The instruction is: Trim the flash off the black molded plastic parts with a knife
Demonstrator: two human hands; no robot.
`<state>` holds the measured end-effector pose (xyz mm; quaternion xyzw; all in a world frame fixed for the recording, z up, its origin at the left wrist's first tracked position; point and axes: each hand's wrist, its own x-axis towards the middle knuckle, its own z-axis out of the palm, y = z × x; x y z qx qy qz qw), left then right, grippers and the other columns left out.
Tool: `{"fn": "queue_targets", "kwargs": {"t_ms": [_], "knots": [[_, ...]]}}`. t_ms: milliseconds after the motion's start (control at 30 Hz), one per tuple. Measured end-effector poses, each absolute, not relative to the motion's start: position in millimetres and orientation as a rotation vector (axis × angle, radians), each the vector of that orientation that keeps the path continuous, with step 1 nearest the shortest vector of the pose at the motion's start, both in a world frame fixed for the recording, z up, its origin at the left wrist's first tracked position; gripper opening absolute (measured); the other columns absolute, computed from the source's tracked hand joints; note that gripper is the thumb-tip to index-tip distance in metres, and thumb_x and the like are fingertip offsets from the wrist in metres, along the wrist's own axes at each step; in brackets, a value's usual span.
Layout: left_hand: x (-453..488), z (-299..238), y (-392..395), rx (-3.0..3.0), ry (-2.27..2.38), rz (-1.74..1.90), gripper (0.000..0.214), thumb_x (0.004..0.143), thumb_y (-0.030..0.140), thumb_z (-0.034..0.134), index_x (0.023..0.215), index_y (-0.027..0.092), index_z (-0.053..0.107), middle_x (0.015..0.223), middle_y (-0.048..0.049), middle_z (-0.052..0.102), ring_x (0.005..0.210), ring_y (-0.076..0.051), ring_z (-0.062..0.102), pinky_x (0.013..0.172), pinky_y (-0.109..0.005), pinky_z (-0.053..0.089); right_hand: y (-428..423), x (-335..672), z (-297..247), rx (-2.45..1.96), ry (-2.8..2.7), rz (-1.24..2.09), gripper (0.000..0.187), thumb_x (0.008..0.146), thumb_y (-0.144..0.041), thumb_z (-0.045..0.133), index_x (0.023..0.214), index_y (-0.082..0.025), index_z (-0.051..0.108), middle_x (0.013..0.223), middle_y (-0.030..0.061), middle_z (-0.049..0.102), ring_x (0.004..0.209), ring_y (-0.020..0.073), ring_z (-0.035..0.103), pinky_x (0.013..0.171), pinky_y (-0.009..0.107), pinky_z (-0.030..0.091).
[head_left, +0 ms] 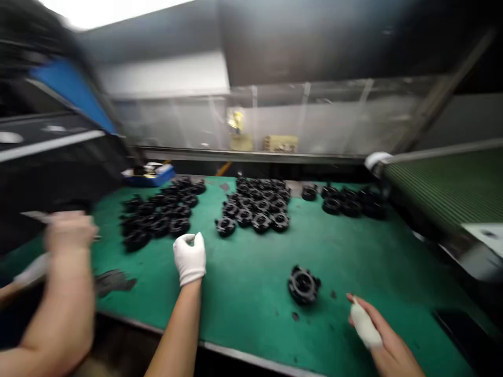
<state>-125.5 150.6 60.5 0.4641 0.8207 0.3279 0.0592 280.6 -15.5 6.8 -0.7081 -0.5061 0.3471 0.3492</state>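
Observation:
My left hand (pixel 189 257) wears a white glove and hovers over the green mat (pixel 243 293), fingers curled into a loose fist. Its palm side is hidden, so what it holds, if anything, cannot be seen. It is just short of the nearest black ring parts (pixel 157 222). My right hand (pixel 377 330) is bare, with a white cover on one finger. Its fingers are stretched out flat near the table's front right. A single black ring part (pixel 303 285) lies on the mat a short way left of its fingertips, not touched.
Three groups of black ring parts lie along the back: the left group, a middle group (pixel 255 207) and a right group (pixel 346 201). A blue tray (pixel 151 175) sits behind them. A green conveyor (pixel 444 183) runs at right. Another person's blurred arm (pixel 66 272) reaches in at left.

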Motion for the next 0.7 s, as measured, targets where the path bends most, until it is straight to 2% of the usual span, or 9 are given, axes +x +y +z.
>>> {"fn": "queue_targets", "kwargs": {"t_ms": [33,67,100,133,167,233,400,500,700], "knots": [[-97,52,142,1.554,2.321,0.949,0.044,0.102,0.042,0.041,0.135,0.015,0.051,0.136,-0.0142,0.057,0.128,-0.026,0.056,0.111,-0.051,0.045,-20,287,9,-1.807,-1.344,0.901,0.051,0.095,-0.054,0.044,0.126,-0.024,0.070,0.129,0.0097,0.070,0.117,0.0287,0.067,0.100,0.039,0.054],[-68,44,131,1.691,2.128,0.888,0.047,0.099,0.047,0.048,0.137,0.020,0.050,0.139,-0.0103,0.057,0.130,-0.024,0.056,0.112,-0.045,0.045,-21,291,12,-1.773,-1.396,0.880,0.051,0.097,-0.051,0.040,0.126,-0.021,0.070,0.133,0.0106,0.068,0.122,0.0284,0.063,0.107,0.041,0.049],[-39,36,120,1.804,1.930,0.814,0.060,0.088,0.053,0.064,0.140,0.027,0.048,0.143,-0.0053,0.056,0.132,-0.023,0.055,0.113,-0.039,0.045,-20,295,15,-1.772,-1.448,0.882,0.050,0.099,-0.047,0.039,0.129,-0.021,0.068,0.136,0.0103,0.066,0.125,0.0274,0.062,0.109,0.042,0.047],[-12,29,110,1.916,1.697,0.743,0.082,0.076,0.055,0.076,0.146,0.030,0.042,0.150,-0.0041,0.050,0.138,-0.024,0.050,0.116,-0.038,0.043,-17,298,19,-1.779,-1.513,0.884,0.047,0.099,-0.042,0.039,0.132,-0.021,0.066,0.138,0.0096,0.065,0.126,0.0262,0.061,0.110,0.042,0.046],[12,23,101,2.007,1.452,0.685,0.102,0.069,0.055,0.082,0.153,0.028,0.031,0.158,-0.0078,0.040,0.145,-0.028,0.042,0.120,-0.042,0.038,-13,300,23,-1.772,-1.598,0.885,0.044,0.099,-0.036,0.041,0.133,-0.021,0.065,0.139,0.0089,0.064,0.127,0.0253,0.060,0.110,0.042,0.046],[49,16,91,2.034,1.240,0.639,0.115,0.066,0.053,0.084,0.157,0.024,0.020,0.162,-0.0123,0.032,0.149,-0.031,0.034,0.123,-0.046,0.033,-3,301,30,-1.741,-1.763,0.857,0.044,0.097,-0.026,0.043,0.135,-0.022,0.064,0.137,0.0070,0.065,0.125,0.0235,0.061,0.107,0.039,0.048],[68,13,94,1.985,1.223,0.565,0.093,0.076,0.047,0.076,0.153,0.022,0.029,0.152,-0.0125,0.048,0.140,-0.030,0.048,0.120,-0.048,0.037,19,306,46,-1.722,-2.058,0.721,0.043,0.095,-0.022,0.049,0.134,-0.027,0.065,0.123,0.0040,0.073,0.109,0.0234,0.069,0.093,0.035,0.054],[58,15,90,2.032,1.177,0.481,0.089,0.078,0.047,0.074,0.153,0.026,0.030,0.151,-0.0095,0.049,0.139,-0.028,0.050,0.119,-0.047,0.039,23,311,52,-1.689,-2.231,0.710,0.041,0.095,-0.026,0.052,0.134,-0.030,0.065,0.118,0.0034,0.075,0.104,0.0229,0.070,0.089,0.033,0.054],[55,10,84,2.065,1.142,0.488,0.087,0.080,0.048,0.073,0.152,0.024,0.030,0.153,-0.0101,0.047,0.139,-0.028,0.050,0.119,-0.045,0.040,27,310,58,-1.730,-2.463,0.619,0.040,0.099,-0.032,0.049,0.136,-0.033,0.063,0.113,0.0040,0.076,0.098,0.0213,0.070,0.082,0.029,0.053]]}}
